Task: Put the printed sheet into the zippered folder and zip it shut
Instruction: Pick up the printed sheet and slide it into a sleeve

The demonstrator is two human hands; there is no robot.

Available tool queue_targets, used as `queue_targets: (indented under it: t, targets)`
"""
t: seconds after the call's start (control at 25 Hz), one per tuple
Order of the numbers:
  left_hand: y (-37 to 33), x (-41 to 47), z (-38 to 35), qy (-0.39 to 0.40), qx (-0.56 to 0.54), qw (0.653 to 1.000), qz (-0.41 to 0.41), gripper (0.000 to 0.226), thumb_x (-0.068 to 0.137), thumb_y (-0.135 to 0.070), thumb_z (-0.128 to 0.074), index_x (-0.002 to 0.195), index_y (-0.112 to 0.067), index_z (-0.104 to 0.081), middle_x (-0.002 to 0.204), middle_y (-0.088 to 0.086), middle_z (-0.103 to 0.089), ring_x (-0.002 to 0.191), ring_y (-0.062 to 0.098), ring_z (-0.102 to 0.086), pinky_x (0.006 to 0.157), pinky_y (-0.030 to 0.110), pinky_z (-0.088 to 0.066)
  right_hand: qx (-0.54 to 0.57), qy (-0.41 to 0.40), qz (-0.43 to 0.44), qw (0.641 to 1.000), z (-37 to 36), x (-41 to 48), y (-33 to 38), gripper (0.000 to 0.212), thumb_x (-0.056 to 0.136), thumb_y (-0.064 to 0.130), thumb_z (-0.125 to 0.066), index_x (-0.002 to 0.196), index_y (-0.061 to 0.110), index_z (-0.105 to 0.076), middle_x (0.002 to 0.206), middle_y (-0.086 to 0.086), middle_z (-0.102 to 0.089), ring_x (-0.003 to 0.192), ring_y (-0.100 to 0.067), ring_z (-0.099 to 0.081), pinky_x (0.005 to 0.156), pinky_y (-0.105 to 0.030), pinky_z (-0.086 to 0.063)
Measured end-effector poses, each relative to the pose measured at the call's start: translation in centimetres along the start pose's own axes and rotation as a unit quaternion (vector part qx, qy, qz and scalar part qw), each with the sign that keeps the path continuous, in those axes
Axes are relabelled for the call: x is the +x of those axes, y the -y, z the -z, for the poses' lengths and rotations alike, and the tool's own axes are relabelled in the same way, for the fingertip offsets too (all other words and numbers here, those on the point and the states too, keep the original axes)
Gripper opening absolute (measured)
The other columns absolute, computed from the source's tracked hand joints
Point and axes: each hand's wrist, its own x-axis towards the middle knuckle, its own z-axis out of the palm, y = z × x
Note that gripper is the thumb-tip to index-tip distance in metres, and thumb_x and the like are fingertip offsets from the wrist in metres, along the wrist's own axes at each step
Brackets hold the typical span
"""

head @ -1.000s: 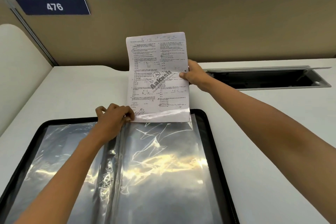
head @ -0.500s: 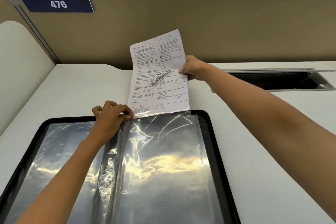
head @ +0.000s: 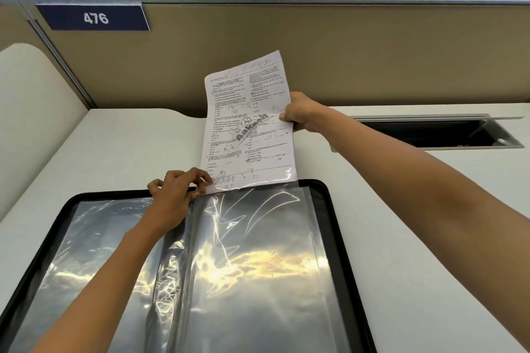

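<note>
The zippered folder (head: 341, 226) lies open on the desk, black-edged, with glossy clear plastic sleeves inside. The printed sheet (head: 246, 120) stands nearly upright above the far edge of the right-hand sleeve (head: 258, 252), its bottom edge just inside the sleeve's mouth. My right hand (head: 298, 113) pinches the sheet's right edge about halfway up. My left hand (head: 176, 195) rests at the top of the folder's spine, fingers pinching the sleeve's top corner beside the sheet's lower left corner.
The white desk (head: 430, 209) extends right of the folder. An open cable tray (head: 436, 132) is recessed at the back right. A tan partition (head: 344, 60) with a blue "476" label (head: 96, 18) closes the back; plants show above it.
The sheet has tilted a little more, its top leaning to the right. Both hands have kept their grips and the bottom edge stays at the sleeve's mouth.
</note>
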Motion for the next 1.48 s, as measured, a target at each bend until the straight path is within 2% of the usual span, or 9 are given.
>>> queue_targets:
  t: [0.16, 0.28, 0.48, 0.72, 0.84, 1.04, 1.2, 1.36, 1.48]
  targets:
    - [-0.5, 0.5, -0.2, -0.077, -0.048, 0.992, 0.093, 0.048, 0.091, 0.001, -0.052, 0.124, -0.033, -0.048, 0.109, -0.011, -0.056, 0.105, 0.014, -0.05, 0.081, 0.032, -0.015, -0.003, 0.002, -0.005, 1.0, 0.0, -0.2, 0.2, 0.044, 0.092, -0.012, -0.038, 0.131, 0.008, -0.046, 0.129, -0.013, -0.056, 0.094, -0.027, -0.058, 0.057, -0.031, -0.052]
    - [-0.5, 1.3, 0.1, -0.028, -0.051, 0.984, 0.169, 0.027, 0.098, -0.018, -0.045, 0.121, -0.029, -0.054, 0.098, -0.012, -0.061, 0.105, 0.02, -0.056, 0.079, 0.034, -0.017, -0.013, 0.008, 0.001, 1.0, 0.0, -0.3, 0.4, 0.043, 0.093, -0.01, -0.039, 0.132, 0.008, -0.046, 0.13, -0.013, -0.056, 0.095, -0.028, -0.058, 0.059, -0.033, -0.053]
    - [-0.5, 0.9, 0.0, -0.007, -0.037, 0.984, 0.172, 0.018, 0.094, -0.032, -0.054, 0.109, -0.028, -0.064, 0.097, -0.012, -0.063, 0.099, 0.015, -0.054, 0.071, 0.032, -0.015, -0.096, -0.002, 0.033, 0.995, 0.0, -0.3, 0.7, 0.046, 0.089, -0.007, -0.04, 0.131, 0.011, -0.047, 0.129, -0.013, -0.057, 0.106, -0.035, -0.06, 0.077, -0.045, -0.058]
    - [-0.5, 1.2, -0.1, -0.014, -0.009, 0.981, 0.192, 0.021, 0.094, -0.041, -0.05, 0.108, -0.033, -0.063, 0.1, -0.008, -0.066, 0.09, 0.013, -0.047, 0.075, 0.035, -0.019, -0.114, 0.002, 0.061, 0.992, 0.0, -1.1, 0.6, 0.047, 0.088, -0.008, -0.04, 0.129, 0.013, -0.047, 0.127, -0.012, -0.057, 0.104, -0.036, -0.061, 0.073, -0.046, -0.059]
    - [-0.4, 1.5, 0.0, 0.002, -0.066, 0.976, 0.207, 0.024, 0.094, -0.041, -0.05, 0.116, -0.034, -0.058, 0.097, -0.013, -0.062, 0.096, 0.013, -0.052, 0.081, 0.037, -0.023, -0.114, 0.032, 0.045, 0.992, 0.1, -1.7, -0.1, 0.044, 0.09, -0.006, -0.044, 0.131, 0.011, -0.046, 0.125, -0.012, -0.058, 0.102, -0.033, -0.062, 0.071, -0.044, -0.059]
    - [-0.6, 2.6, -0.1, 0.023, -0.181, 0.958, 0.222, 0.032, 0.094, -0.032, -0.054, 0.122, -0.018, -0.055, 0.117, 0.003, -0.065, 0.113, 0.025, -0.056, 0.103, 0.05, -0.036, -0.087, 0.119, 0.007, 0.989, -0.1, -3.1, -1.9, 0.039, 0.09, -0.001, -0.055, 0.127, 0.01, -0.049, 0.116, -0.008, -0.063, 0.091, -0.022, -0.064, 0.063, -0.03, -0.057]
    - [-0.7, 2.5, 0.0, 0.04, -0.163, 0.956, 0.24, 0.025, 0.092, -0.027, -0.057, 0.115, -0.016, -0.057, 0.112, 0.004, -0.065, 0.104, 0.024, -0.057, 0.096, 0.042, -0.039, 0.003, 0.117, -0.002, 0.993, -0.2, -3.5, -3.9, 0.032, 0.091, 0.01, -0.059, 0.123, 0.01, -0.054, 0.117, -0.009, -0.065, 0.09, -0.021, -0.066, 0.067, -0.031, -0.057]
    - [-0.9, 2.3, 0.6, 0.071, -0.086, 0.968, 0.226, 0.02, 0.089, -0.032, -0.061, 0.105, -0.021, -0.061, 0.101, -0.001, -0.067, 0.104, 0.025, -0.058, 0.101, 0.047, -0.037, -0.004, 0.141, 0.007, 0.99, -0.1, -4.0, -6.2, 0.031, 0.09, 0.002, -0.058, 0.119, 0.013, -0.053, 0.112, -0.008, -0.066, 0.089, -0.022, -0.068, 0.064, -0.033, -0.06]
    - [-1.7, 2.6, 0.7, 0.055, -0.12, 0.969, 0.211, 0.033, 0.089, -0.04, -0.059, 0.118, -0.022, -0.057, 0.104, 0.0, -0.063, 0.104, 0.025, -0.058, 0.098, 0.043, -0.041, -0.027, 0.195, -0.017, 0.98, 0.6, -4.4, -7.3, 0.042, 0.087, -0.002, -0.061, 0.125, 0.011, -0.051, 0.117, -0.008, -0.065, 0.099, -0.027, -0.067, 0.07, -0.034, -0.061]
